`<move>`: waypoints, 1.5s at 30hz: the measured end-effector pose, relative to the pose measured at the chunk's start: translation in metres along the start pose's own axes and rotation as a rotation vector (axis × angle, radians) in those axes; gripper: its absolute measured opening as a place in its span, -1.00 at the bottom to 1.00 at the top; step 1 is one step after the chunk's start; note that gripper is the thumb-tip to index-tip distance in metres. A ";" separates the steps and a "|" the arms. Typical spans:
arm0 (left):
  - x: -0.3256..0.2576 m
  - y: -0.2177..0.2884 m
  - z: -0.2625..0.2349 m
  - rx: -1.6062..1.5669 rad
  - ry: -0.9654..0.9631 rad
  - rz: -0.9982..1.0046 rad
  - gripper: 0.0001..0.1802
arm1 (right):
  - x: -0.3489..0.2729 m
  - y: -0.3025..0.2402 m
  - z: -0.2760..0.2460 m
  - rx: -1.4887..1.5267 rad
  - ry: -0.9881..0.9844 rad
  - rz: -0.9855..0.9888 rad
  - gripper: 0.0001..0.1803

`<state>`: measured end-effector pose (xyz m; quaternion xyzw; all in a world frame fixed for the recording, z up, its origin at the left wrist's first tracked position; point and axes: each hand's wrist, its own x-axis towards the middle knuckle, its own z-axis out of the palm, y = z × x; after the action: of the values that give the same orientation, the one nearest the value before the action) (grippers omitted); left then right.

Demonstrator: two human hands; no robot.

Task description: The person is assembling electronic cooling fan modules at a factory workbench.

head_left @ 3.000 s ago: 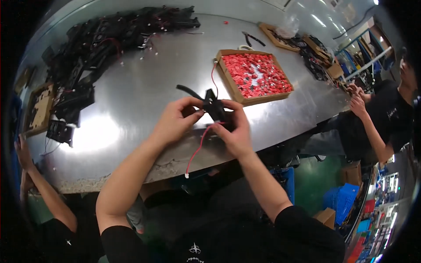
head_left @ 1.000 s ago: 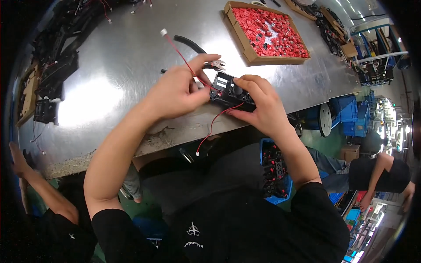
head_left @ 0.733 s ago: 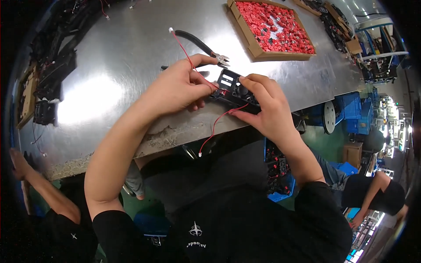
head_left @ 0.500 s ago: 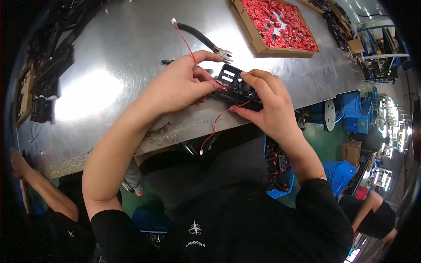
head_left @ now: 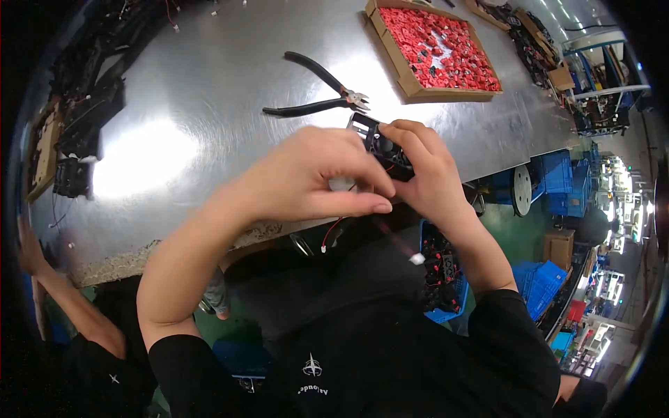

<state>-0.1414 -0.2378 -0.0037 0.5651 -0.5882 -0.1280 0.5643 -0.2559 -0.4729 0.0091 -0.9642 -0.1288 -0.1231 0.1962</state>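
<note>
With right hand (head_left: 433, 171), gripped black case (head_left: 380, 143) between both hands; with blurred left hand (head_left: 317, 174), partly covered its near side, could not tell if grasping.

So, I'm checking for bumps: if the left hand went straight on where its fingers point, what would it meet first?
Probably the right hand, which holds the black case. Depth is unclear, though, so the left hand might pass above it instead.

By the near edge of the table (head_left: 209, 90), the blurred left hand (head_left: 334, 174) hides part of the black housing (head_left: 382, 145); a white connector (head_left: 417, 259) blurs too. Toward the left edge, black parts (head_left: 87, 111) are cut off.
</note>
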 end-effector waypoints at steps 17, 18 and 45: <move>-0.007 -0.015 0.009 0.602 0.240 -0.188 -0.85 | 0.001 -0.002 -0.001 -0.006 0.002 -0.018 -0.21; -0.006 -0.016 0.006 0.591 0.179 -0.173 -0.85 | 0.002 -0.001 0.000 -0.008 0.003 -0.018 -0.21; -0.009 -0.032 0.013 0.732 0.172 -0.259 -0.12 | 0.021 0.013 -0.003 0.010 -0.052 -0.156 -0.26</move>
<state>-0.1379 -0.2473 -0.0384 0.8068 -0.4696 0.0678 0.3520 -0.2330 -0.4810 0.0133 -0.9532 -0.2089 -0.1124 0.1873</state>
